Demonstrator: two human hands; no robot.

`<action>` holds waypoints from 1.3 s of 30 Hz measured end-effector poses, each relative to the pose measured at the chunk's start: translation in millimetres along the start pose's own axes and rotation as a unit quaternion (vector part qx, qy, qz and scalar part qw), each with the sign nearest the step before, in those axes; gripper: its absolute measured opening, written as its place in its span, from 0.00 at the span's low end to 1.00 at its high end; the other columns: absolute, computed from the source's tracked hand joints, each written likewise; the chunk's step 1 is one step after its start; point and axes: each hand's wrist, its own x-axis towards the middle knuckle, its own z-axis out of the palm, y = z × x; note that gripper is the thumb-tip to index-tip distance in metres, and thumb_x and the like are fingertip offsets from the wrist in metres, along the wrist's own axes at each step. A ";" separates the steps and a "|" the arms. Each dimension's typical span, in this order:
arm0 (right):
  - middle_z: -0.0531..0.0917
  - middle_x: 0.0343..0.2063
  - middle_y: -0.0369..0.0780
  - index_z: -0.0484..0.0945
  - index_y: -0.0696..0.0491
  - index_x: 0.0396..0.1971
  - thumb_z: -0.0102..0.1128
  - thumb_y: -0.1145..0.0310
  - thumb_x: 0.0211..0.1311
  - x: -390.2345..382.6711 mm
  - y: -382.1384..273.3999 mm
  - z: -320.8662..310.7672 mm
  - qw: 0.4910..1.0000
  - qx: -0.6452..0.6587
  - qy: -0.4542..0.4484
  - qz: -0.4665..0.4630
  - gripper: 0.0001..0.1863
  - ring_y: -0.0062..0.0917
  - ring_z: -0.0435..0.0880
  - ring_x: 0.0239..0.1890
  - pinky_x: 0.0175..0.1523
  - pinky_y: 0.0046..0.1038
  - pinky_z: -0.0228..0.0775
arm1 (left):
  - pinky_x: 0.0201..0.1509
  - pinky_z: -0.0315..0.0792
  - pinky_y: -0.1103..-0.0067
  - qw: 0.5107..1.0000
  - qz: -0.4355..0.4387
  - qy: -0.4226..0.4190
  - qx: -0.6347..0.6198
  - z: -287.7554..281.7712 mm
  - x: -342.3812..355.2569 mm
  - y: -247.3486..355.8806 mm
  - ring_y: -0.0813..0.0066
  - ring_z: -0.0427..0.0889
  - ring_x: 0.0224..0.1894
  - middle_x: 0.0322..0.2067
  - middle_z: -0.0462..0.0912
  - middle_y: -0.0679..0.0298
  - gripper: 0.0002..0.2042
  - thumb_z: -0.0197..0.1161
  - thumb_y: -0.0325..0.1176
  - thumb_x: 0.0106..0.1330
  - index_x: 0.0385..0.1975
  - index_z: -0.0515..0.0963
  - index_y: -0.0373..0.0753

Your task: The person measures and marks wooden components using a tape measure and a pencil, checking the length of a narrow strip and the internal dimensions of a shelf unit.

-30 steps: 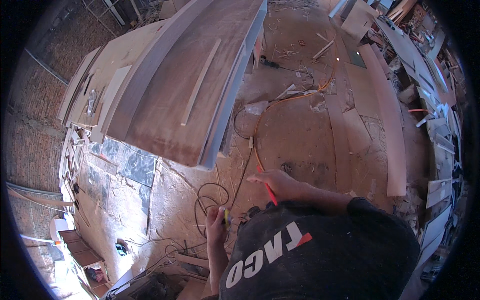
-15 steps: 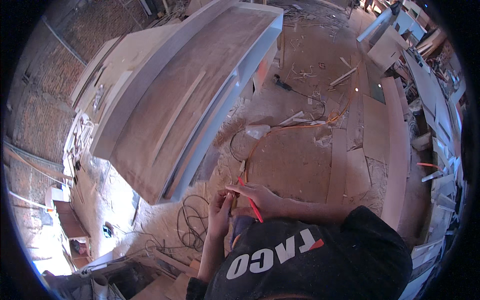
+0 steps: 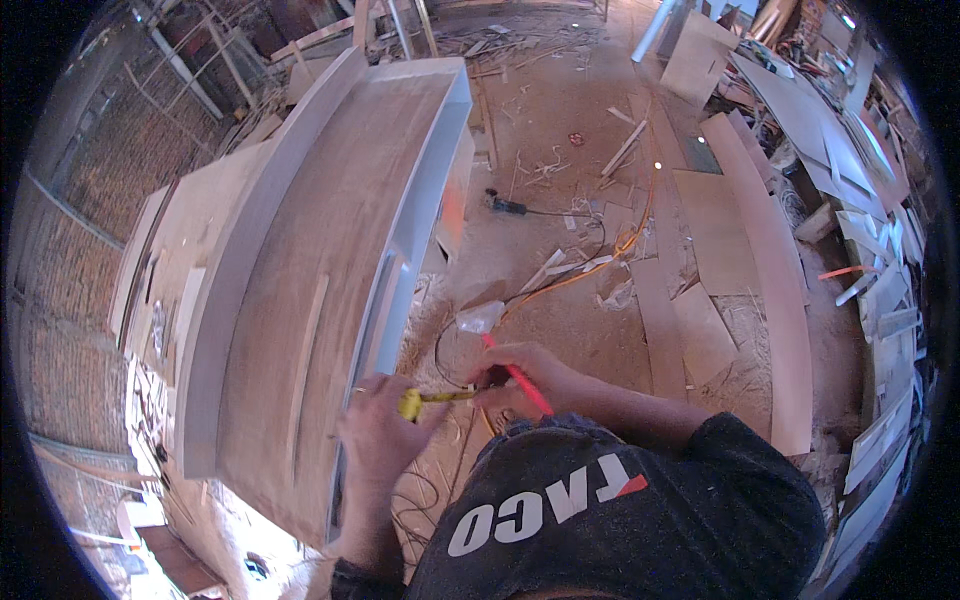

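Observation:
My left hand (image 3: 378, 430) is closed on a yellow tape measure (image 3: 410, 404), close to the near right edge of a long wooden cabinet-like piece (image 3: 290, 220). A short length of yellow tape blade (image 3: 447, 396) runs from the case across to my right hand (image 3: 515, 375). The fingers of that hand are closed about the blade's end, and a slim red pencil or marker (image 3: 528, 388) is also held in them, slanting across the hand. My fingertips partly hide the blade's end. A narrow wooden strip (image 3: 308, 365) lies lengthwise on the cabinet-like piece.
On the dusty floor, a dark corded power tool (image 3: 505, 203) lies beyond my hands, along with an orange cable (image 3: 590, 266) and a clear plastic bag (image 3: 480, 317). Flat boards (image 3: 765, 300) lie at the right, by a heap of offcuts (image 3: 885, 320). A brick wall (image 3: 75, 320) stands at left.
My hands have moved apart, and a stretch of yellow tape now shows between them. My left hand has shifted left toward the cabinet-like piece. The whole view has turned and shifted.

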 end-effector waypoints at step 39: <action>0.88 0.32 0.49 0.85 0.49 0.37 0.66 0.70 0.63 627.9 308.0 -523.0 0.939 0.034 0.333 -0.080 0.04 0.46 0.90 0.40 0.43 0.45 0.78 | 0.47 0.85 0.62 0.721 -0.051 -0.066 0.688 56.2 877.3 217.5 0.59 0.92 0.42 0.38 0.89 0.56 0.15 0.75 0.49 0.66 0.38 0.87 0.43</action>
